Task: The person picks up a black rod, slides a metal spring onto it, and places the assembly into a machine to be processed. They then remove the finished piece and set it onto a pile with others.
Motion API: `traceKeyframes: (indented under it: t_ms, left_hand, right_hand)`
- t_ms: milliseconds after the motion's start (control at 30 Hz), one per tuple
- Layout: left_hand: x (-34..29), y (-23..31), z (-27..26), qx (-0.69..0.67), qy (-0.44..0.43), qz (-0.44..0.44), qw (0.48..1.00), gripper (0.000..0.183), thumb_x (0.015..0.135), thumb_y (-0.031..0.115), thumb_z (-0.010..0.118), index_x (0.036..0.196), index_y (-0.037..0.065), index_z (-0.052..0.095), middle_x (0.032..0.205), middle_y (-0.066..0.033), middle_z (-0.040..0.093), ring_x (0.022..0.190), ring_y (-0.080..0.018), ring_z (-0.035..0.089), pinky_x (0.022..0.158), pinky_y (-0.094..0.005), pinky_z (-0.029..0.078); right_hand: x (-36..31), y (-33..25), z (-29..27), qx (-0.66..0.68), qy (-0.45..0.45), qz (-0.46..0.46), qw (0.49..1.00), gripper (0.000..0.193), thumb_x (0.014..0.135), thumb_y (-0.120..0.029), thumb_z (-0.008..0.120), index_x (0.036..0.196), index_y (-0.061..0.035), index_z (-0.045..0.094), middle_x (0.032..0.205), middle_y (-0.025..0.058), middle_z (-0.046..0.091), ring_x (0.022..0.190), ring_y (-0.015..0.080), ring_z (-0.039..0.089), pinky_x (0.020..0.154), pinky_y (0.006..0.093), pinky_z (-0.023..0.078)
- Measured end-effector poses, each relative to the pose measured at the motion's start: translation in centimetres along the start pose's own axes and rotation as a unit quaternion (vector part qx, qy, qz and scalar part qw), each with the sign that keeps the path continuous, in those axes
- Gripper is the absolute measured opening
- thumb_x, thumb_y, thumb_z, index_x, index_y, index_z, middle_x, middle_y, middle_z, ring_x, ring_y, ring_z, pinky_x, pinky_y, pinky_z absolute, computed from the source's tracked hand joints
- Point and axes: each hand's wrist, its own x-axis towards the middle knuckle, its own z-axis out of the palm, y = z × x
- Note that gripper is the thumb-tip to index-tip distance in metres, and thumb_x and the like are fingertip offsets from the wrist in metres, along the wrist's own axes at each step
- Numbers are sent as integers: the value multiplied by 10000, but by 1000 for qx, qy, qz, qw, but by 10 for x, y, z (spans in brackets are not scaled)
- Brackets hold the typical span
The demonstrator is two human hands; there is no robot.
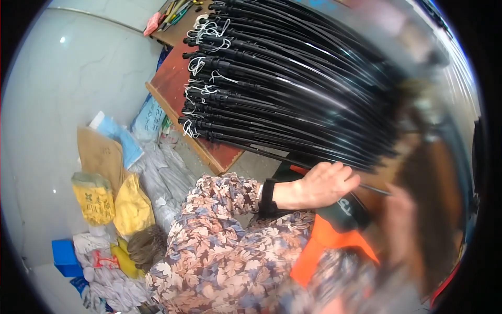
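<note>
My left hand (pixel 330 184), with a black band at its wrist, is closed around a thin black rod (pixel 374 189). The rod runs from the near edge of a large bundle toward my right hand. My right hand (pixel 401 222) is smeared by motion at the rod's right end, so its fingers cannot be made out. Just beyond both hands lies the bundle of long black rods (pixel 293 89), fanned side by side. White cord loops (pixel 196 65) hang at their left ends.
A red board with a wooden edge (pixel 172 78) lies under the rods' left ends. Pliers and other hand tools (pixel 178 13) sit at the far left. Bags, including a yellow one (pixel 133 204), a blue box (pixel 67 258) and grey plastic wrapping (pixel 162 167) are heaped at left. A dark green and orange apron (pixel 340 230) covers my front.
</note>
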Motion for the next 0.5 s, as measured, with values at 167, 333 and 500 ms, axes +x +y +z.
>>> traceKeyframes:
  t_ms: [167, 333, 500]
  left_hand:
    - [13, 14, 5, -20, 8, -5, 1000, 76, 788, 140, 610, 862, 136, 595, 719, -25, 534, 632, -185, 616, 513, -328, 514]
    - [14, 15, 19, -30, -2, -22, 999, 90, 774, 140, 612, 863, 132, 597, 690, -44, 549, 567, -205, 631, 475, -339, 511]
    - [16, 25, 25, -59, -48, -41, 996, 98, 787, 161, 621, 872, 114, 607, 707, -80, 599, 587, -250, 660, 524, -395, 536]
  right_hand:
    - [-27, 77, -6, -161, 107, -101, 976, 221, 885, -66, 605, 1067, 19, 696, 850, 132, 594, 851, 275, 570, 855, 378, 451]
    - [-24, 43, -10, -33, 144, -12, 989, 152, 912, -88, 609, 970, 40, 668, 886, 119, 600, 885, 259, 575, 859, 364, 445]
    - [-30, 51, -17, -8, 99, -83, 992, 225, 965, -174, 596, 990, 30, 686, 891, 131, 608, 932, 286, 587, 899, 385, 439]
